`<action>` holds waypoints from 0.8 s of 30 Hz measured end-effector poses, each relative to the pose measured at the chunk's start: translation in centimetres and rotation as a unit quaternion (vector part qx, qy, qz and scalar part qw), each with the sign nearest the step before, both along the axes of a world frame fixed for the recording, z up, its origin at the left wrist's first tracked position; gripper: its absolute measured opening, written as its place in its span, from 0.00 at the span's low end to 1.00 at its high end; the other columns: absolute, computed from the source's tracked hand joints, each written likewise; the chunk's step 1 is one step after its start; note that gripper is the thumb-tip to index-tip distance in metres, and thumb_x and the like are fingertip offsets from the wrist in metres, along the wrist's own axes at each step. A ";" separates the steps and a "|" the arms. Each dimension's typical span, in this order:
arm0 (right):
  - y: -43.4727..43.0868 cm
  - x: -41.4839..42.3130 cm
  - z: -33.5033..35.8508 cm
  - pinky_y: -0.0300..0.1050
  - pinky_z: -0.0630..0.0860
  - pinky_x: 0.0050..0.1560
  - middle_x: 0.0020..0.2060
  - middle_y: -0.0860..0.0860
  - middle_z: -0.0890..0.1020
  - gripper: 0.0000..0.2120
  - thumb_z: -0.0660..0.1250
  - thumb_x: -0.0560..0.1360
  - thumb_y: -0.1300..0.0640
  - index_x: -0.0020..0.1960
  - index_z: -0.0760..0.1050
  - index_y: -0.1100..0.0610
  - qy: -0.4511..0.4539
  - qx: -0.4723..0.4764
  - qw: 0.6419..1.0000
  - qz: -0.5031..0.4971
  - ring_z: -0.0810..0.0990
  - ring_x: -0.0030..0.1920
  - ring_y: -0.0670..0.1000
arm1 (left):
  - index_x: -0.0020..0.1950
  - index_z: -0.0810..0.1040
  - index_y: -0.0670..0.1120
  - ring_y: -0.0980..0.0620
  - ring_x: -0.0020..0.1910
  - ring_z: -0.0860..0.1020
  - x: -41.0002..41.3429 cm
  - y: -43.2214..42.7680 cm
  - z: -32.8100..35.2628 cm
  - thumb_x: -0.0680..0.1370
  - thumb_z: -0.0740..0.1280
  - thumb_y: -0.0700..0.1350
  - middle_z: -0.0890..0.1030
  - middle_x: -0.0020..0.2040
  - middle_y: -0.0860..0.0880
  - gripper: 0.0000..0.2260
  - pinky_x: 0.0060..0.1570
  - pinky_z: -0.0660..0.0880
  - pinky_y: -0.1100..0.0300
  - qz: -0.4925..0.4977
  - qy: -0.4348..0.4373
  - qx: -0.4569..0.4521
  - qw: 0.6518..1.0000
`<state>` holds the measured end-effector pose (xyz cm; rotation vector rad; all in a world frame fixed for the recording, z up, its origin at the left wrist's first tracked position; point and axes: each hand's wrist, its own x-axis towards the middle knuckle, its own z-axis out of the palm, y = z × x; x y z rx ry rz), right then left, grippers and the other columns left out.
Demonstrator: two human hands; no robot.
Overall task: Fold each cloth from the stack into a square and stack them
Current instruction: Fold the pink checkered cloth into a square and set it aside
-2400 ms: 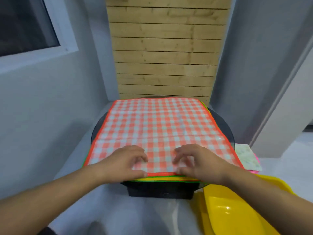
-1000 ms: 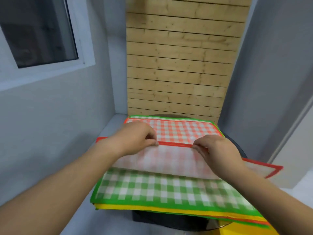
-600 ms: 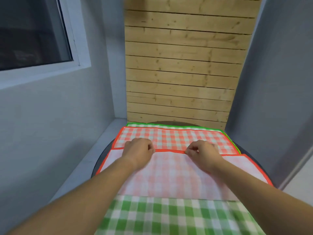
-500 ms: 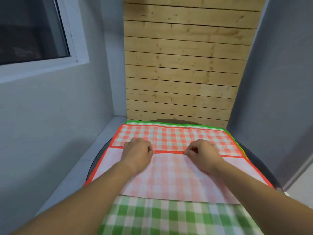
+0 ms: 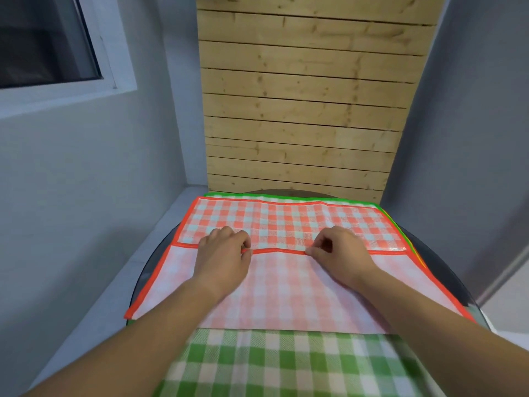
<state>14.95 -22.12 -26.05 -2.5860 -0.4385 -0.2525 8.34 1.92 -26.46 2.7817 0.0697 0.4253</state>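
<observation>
Hands first: the left hand (image 5: 223, 259) and right hand (image 5: 340, 253) each pinch the near hem of the orange-red checked woven cloth (image 5: 286, 222). It lay flat moments ago and is now doubled over, pale underside up, on the green checked cloth (image 5: 286, 365) covering the round dark table (image 5: 446, 282). The hem stops short of the far edge, so I'd say the first fold isn't finished.
</observation>
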 end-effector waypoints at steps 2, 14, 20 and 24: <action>-0.2 -0.9 0.6 0.49 0.76 0.48 0.40 0.43 0.78 0.07 0.73 0.73 0.47 0.41 0.79 0.49 -0.024 0.024 0.999 -0.001 0.75 0.45 0.48 | 0.56 0.77 0.56 0.53 0.55 0.72 -0.5 -0.1 0.5 0.82 0.64 0.50 0.77 0.54 0.55 0.05 0.61 0.68 0.57 -0.008 -0.003 -0.005 1.000; -5.3 -11.6 1.3 0.38 0.71 0.58 0.51 0.34 0.75 0.08 0.73 0.70 0.39 0.46 0.83 0.41 0.072 -0.029 0.981 0.178 0.71 0.58 0.38 | 0.48 0.86 0.57 0.63 0.51 0.76 -8.1 -0.9 2.2 0.71 0.78 0.56 0.77 0.49 0.60 0.08 0.51 0.72 0.70 -0.229 0.186 -0.171 0.940; -5.0 -12.8 0.9 0.42 0.73 0.56 0.50 0.38 0.76 0.06 0.69 0.75 0.45 0.46 0.84 0.44 -0.010 -0.043 0.981 0.191 0.72 0.55 0.40 | 0.45 0.87 0.56 0.62 0.51 0.76 -9.5 -1.5 2.2 0.75 0.74 0.53 0.78 0.46 0.59 0.03 0.55 0.75 0.61 -0.240 0.144 -0.161 0.946; -5.5 -15.6 2.0 0.37 0.73 0.53 0.49 0.35 0.75 0.10 0.67 0.74 0.41 0.44 0.84 0.44 0.004 -0.033 0.982 0.187 0.71 0.55 0.38 | 0.44 0.87 0.55 0.62 0.50 0.76 -11.7 -1.8 3.1 0.75 0.74 0.52 0.78 0.45 0.59 0.03 0.54 0.75 0.63 -0.257 0.151 -0.147 0.943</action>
